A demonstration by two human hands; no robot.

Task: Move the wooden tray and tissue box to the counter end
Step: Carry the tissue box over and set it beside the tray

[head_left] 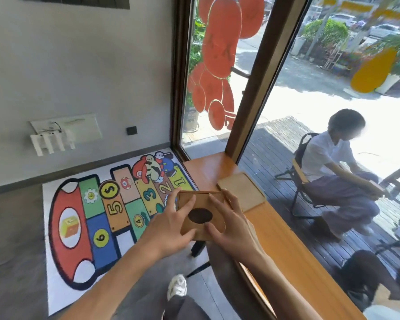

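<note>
A square wooden tissue box (200, 205) with a dark oval opening on top sits at the near-left edge of the orange wooden counter (284, 241). My left hand (171, 224) grips its left side, fingers spread over the top. My right hand (229, 224) grips its right side, thumb near the oval. A flat, light wooden tray (241, 189) lies on the counter just beyond the box, toward the window and the counter's far end.
The counter runs along a large window with a brown frame (256, 88). Outside, a person sits on a folding chair (296, 179). A colourful numbered rug (106, 211) covers the floor to the left. My shoe (177, 286) shows below.
</note>
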